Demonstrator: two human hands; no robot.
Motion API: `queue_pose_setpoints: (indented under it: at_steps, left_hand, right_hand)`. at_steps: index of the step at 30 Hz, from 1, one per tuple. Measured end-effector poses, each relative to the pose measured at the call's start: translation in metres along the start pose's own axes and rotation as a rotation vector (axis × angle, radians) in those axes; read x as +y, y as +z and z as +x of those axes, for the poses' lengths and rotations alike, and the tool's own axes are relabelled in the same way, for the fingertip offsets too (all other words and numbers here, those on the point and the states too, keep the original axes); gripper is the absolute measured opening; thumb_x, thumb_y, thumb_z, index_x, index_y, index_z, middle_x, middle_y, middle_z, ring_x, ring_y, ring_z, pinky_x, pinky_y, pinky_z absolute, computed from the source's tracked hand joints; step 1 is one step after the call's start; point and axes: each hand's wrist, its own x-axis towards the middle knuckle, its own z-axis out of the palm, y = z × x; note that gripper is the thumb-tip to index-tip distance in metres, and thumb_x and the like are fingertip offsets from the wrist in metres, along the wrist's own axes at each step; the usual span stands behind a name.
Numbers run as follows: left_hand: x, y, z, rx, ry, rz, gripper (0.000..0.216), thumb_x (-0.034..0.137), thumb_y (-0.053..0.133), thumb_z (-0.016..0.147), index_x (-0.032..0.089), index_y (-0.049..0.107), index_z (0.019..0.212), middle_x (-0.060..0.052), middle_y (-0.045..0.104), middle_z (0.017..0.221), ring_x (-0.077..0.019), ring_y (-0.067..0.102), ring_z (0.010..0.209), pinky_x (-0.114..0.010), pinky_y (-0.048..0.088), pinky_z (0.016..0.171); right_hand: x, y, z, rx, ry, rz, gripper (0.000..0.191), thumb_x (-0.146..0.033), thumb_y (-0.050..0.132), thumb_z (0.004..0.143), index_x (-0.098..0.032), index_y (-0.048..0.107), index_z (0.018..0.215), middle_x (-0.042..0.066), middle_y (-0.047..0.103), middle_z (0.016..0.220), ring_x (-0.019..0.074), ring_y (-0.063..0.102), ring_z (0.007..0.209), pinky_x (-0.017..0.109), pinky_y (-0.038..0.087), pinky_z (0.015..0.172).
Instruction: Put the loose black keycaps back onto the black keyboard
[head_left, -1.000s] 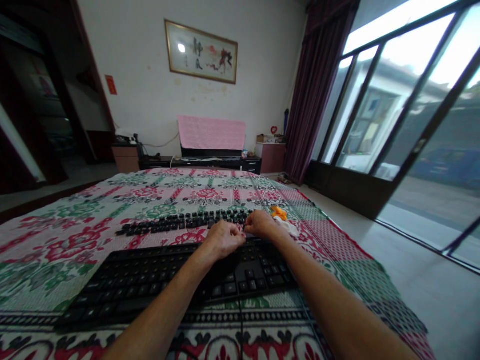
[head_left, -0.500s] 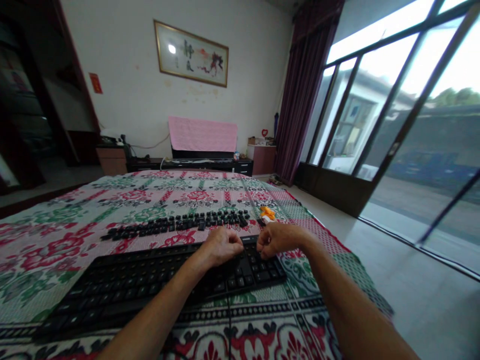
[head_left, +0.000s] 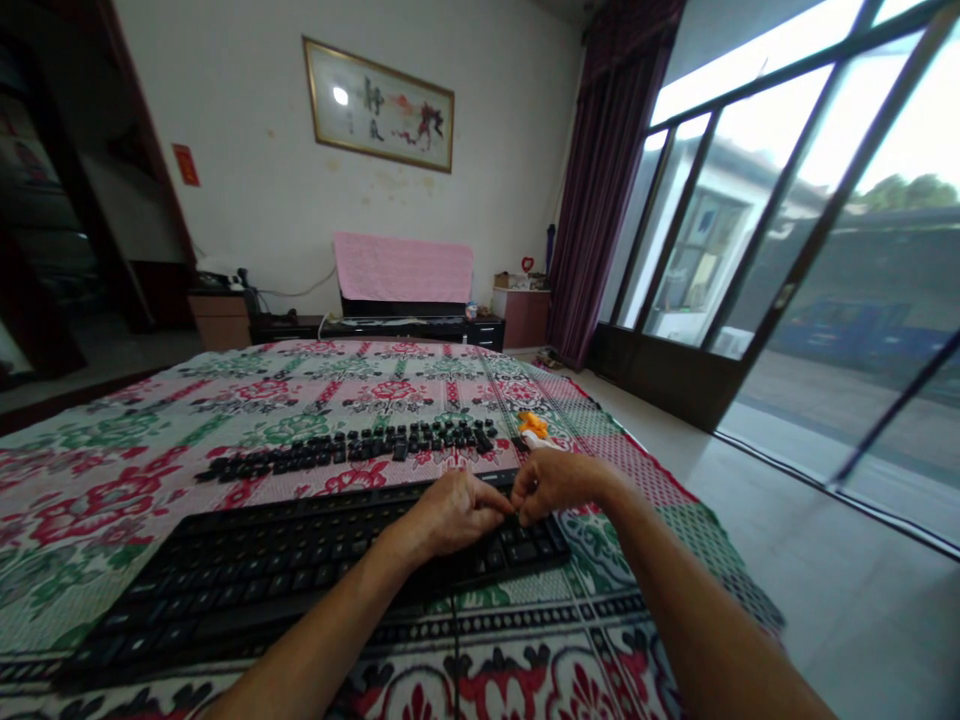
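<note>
A black keyboard [head_left: 247, 575] lies at an angle on the patterned cloth, with its upper rows missing keycaps. My left hand [head_left: 454, 510] reaches over its right part, thumb and fingers pinched together and pointing right. My right hand [head_left: 556, 482] is bent down over the number pad, fingers closed in a pinch. The fingertips of both hands meet or nearly meet just above the keys. Anything between them is too small or hidden to make out. Behind the keyboard, loose black keycaps [head_left: 360, 446] lie in a long band.
An orange and white object [head_left: 534, 425] rests just beyond my right hand. The red, green and white tablecloth [head_left: 405, 390] covers the whole surface, its right edge beside the tiled floor. A dark cable [head_left: 456, 640] runs toward me. A pink cloth [head_left: 405, 268] hangs at the far wall.
My left hand has shifted right and slightly down, bringing its fingertips to those of my right hand. The right hand has stayed nearly in place over the number pad.
</note>
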Motion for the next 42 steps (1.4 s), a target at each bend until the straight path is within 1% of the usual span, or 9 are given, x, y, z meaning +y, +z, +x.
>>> queue_pose_setpoints:
  at_steps: [5,10,13,16,20,26,32,37,42]
  left_hand:
    - [0.007,-0.001,-0.004,-0.017,0.039,0.065,0.031,0.028,0.040,0.072,0.029,0.062,0.094,0.005,0.059,0.063,-0.0066,0.044,0.052,-0.016,0.026,0.046]
    - [0.007,-0.002,-0.003,-0.034,0.058,0.107,0.032,0.030,0.038,0.074,0.027,0.063,0.093,0.005,0.055,0.057,-0.0057,0.038,0.048,-0.016,0.023,0.045]
    - [0.004,0.000,-0.001,-0.046,0.068,0.116,0.032,0.029,0.037,0.074,0.029,0.062,0.096,0.005,0.053,0.056,-0.0051,0.035,0.047,-0.015,0.023,0.044]
    - [0.000,0.002,0.001,-0.061,0.078,0.126,0.032,0.029,0.038,0.074,0.031,0.060,0.098,0.006,0.051,0.055,-0.0045,0.033,0.045,-0.015,0.022,0.044]
    - [0.000,0.001,0.001,-0.071,0.099,0.106,0.032,0.027,0.038,0.075,0.028,0.061,0.097,0.006,0.051,0.055,-0.0040,0.030,0.045,-0.015,0.022,0.044]
    - [0.005,-0.002,0.000,-0.055,0.118,0.096,0.032,0.024,0.039,0.074,0.025,0.061,0.097,0.005,0.057,0.060,-0.0042,0.035,0.047,-0.015,0.023,0.046]
    - [0.005,0.000,0.000,-0.034,0.129,0.137,0.033,0.023,0.036,0.075,0.027,0.061,0.097,0.003,0.063,0.070,-0.0065,0.044,0.052,-0.016,0.026,0.047]
    - [0.003,0.001,0.000,-0.041,0.127,0.164,0.034,0.022,0.036,0.074,0.029,0.060,0.097,0.004,0.063,0.068,-0.0067,0.045,0.052,-0.016,0.026,0.047]
    - [0.005,0.001,0.001,-0.046,0.142,0.230,0.034,0.021,0.036,0.074,0.028,0.061,0.096,0.003,0.060,0.062,-0.0063,0.041,0.049,-0.017,0.026,0.046]
  right_hand:
    - [0.001,0.000,0.000,-0.009,0.016,0.004,0.028,-0.036,0.059,0.057,-0.018,0.065,0.077,-0.001,0.059,0.063,0.0087,0.049,0.057,0.017,0.036,0.050]
    - [0.005,0.000,0.003,-0.028,0.008,0.029,0.029,-0.038,0.059,0.057,-0.018,0.065,0.076,-0.002,0.058,0.062,0.0086,0.050,0.057,0.017,0.037,0.050]
    - [0.004,-0.001,0.004,-0.037,0.014,0.021,0.030,-0.039,0.059,0.056,-0.017,0.064,0.076,-0.002,0.058,0.062,0.0086,0.049,0.056,0.016,0.036,0.048]
    - [0.000,-0.002,0.004,-0.031,0.013,-0.020,0.027,-0.037,0.059,0.056,-0.017,0.065,0.074,-0.001,0.058,0.061,0.0086,0.050,0.055,0.016,0.036,0.047]
    - [-0.006,-0.002,0.002,-0.019,0.021,-0.050,0.025,-0.034,0.058,0.057,-0.016,0.064,0.074,-0.001,0.058,0.061,0.0087,0.050,0.054,0.016,0.036,0.046]
    - [-0.007,0.000,0.001,-0.010,0.016,-0.094,0.025,-0.032,0.057,0.057,-0.016,0.065,0.076,-0.001,0.058,0.061,0.0090,0.049,0.052,0.016,0.035,0.044]
    - [-0.005,-0.002,0.001,-0.017,-0.023,-0.111,0.023,-0.031,0.055,0.060,-0.018,0.066,0.075,-0.001,0.059,0.061,0.0092,0.050,0.054,0.017,0.036,0.046]
    - [-0.011,-0.001,-0.001,-0.011,0.055,-0.121,0.025,-0.031,0.056,0.058,-0.018,0.066,0.076,-0.001,0.058,0.061,0.0095,0.050,0.052,0.017,0.036,0.043]
    - [-0.015,-0.001,0.001,-0.005,0.075,-0.126,0.024,-0.030,0.056,0.057,-0.017,0.066,0.075,0.000,0.058,0.058,0.0094,0.050,0.051,0.016,0.036,0.042]
